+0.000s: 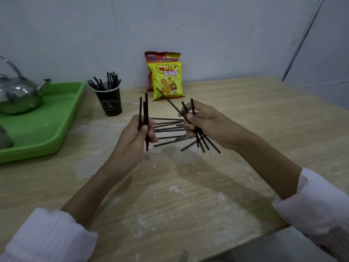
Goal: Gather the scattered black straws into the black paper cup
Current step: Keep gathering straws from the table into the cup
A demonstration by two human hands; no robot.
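My left hand (139,135) grips a few black straws (146,108) held upright above the table. My right hand (200,121) is closed on several more black straws (204,142), which cross each other and point down to the right. Between and behind both hands, several loose black straws (168,127) lie scattered flat on the wooden table. The black paper cup (110,102) stands upright at the back left, beyond my left hand, with several straws sticking out of its top.
A green tray (47,125) fills the left side and carries a steel kettle (18,95). Two snack bags (167,80) lean against the wall behind the straws. The table's front edge (264,237) runs diagonally at the lower right.
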